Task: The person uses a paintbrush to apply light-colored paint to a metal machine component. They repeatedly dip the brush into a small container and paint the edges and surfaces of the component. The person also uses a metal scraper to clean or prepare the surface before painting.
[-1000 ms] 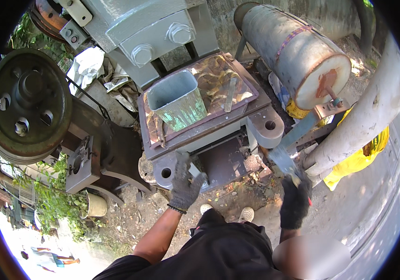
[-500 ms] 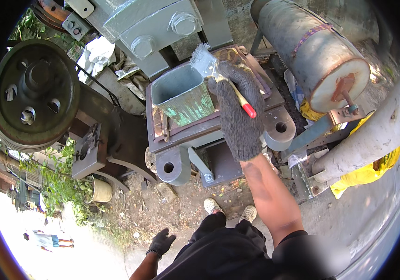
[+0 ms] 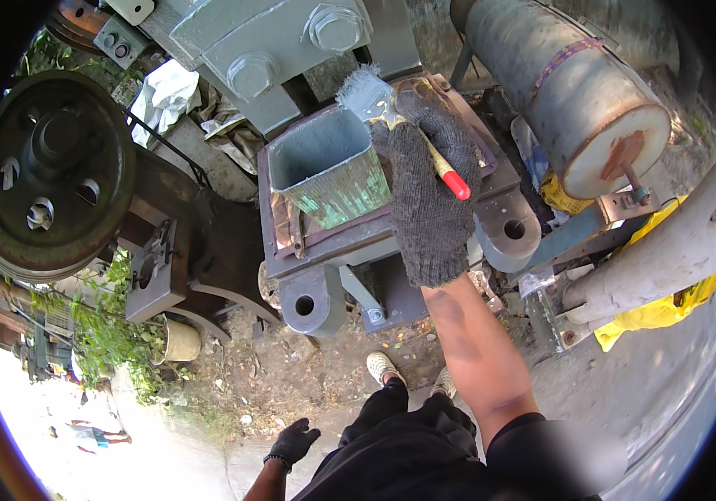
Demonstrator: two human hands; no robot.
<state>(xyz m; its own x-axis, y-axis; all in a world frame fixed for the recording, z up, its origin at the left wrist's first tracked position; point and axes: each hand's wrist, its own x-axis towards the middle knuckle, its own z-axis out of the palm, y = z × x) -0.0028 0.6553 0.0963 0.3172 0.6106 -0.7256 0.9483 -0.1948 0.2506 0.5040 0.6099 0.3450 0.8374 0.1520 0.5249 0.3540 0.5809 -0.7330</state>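
A paintbrush (image 3: 366,93) with grey paint on its bristles and a red-tipped handle is gripped in my right hand (image 3: 431,184), which wears a dark grey knitted glove. The bristles lie beside the upper right rim of a square paint container (image 3: 334,185), grey inside and streaked green outside. I cannot tell whether they touch the rim. Down by my side hangs my left hand (image 3: 293,442), also gloved, with nothing in it and its thumb held apart from the fingers.
The container stands on the metal base of a grey-painted machine (image 3: 291,46) with large bolts. At left is a dark flywheel (image 3: 57,171); at right, a rusty cylindrical tank (image 3: 571,100) and a thick pipe (image 3: 650,259). A potted plant (image 3: 181,341) and a distant person (image 3: 89,436) are lower left.
The brush's bristles have shifted slightly down and left, nearer the container's rim. My left hand has moved a little to the right. The whole view has shifted slightly.
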